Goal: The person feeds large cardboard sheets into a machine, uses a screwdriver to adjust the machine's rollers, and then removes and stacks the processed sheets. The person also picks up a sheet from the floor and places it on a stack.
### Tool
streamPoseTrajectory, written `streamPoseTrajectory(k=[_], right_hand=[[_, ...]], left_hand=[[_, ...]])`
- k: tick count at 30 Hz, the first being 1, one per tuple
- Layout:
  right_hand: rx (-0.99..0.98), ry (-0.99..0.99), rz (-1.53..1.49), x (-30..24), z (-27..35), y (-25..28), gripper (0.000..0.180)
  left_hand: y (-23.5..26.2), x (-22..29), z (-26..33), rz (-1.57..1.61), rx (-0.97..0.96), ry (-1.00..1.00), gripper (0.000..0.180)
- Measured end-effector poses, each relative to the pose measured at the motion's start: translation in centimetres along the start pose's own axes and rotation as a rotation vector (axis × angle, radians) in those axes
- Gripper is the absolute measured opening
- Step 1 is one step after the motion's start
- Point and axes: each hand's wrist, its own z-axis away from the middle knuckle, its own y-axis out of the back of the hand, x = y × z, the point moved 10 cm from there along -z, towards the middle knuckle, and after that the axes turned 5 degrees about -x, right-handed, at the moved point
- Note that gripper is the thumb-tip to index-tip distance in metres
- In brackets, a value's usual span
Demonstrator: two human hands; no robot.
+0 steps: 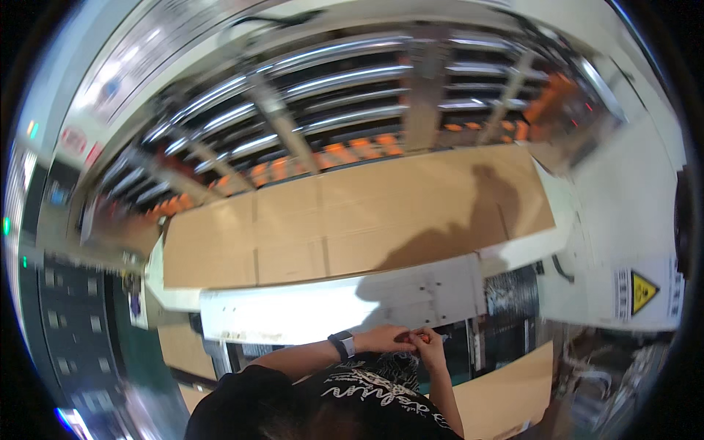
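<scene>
Orange small item point(424, 338) pinched betw. both hands' fingers point(411, 339), cardboard sheet point(352, 220) beyond.

- A big flat brown cardboard sheet point(352, 220) lies in the middle, on the machine. It is long with fold lines.
- Right of the cardboard sheet and lower, a white label point(645, 292) sits on the white machine wall. It shows a yellow triangle with black edges.
- Far up and left of the cardboard sheet hangs a white sign with red marks point(73, 138), blurry.
- Below the cardboard sheet, to the right, lies another brown cardboard piece point(506, 396).
</scene>
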Motion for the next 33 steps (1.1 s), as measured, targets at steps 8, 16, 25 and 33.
streamPoseTrajectory(k=[8,16,25,33], right_hand=[[-0.486,0.344,0.528,-1.5,1.7,-28.2,0.027],[-1.062,0.268,0.884,3.7,2.8,-41.9,0.033],[-1.055,0.352,0.946,-2.4,-5.5,-51.9,0.033],[-0.754,0.893,1.128,-20.5,-7.6,-74.4,0.023]], left_hand=[[5.1,-8.2,28.5,-0.062,0.652,0.116,0.032],[-0.8,-15.8,45.8,0.391,1.273,0.382,0.025],[-10.9,-26.2,56.9,1.185,1.844,0.361,0.022],[8.6,-38.0,87.1,0.356,2.188,0.46,0.019]])
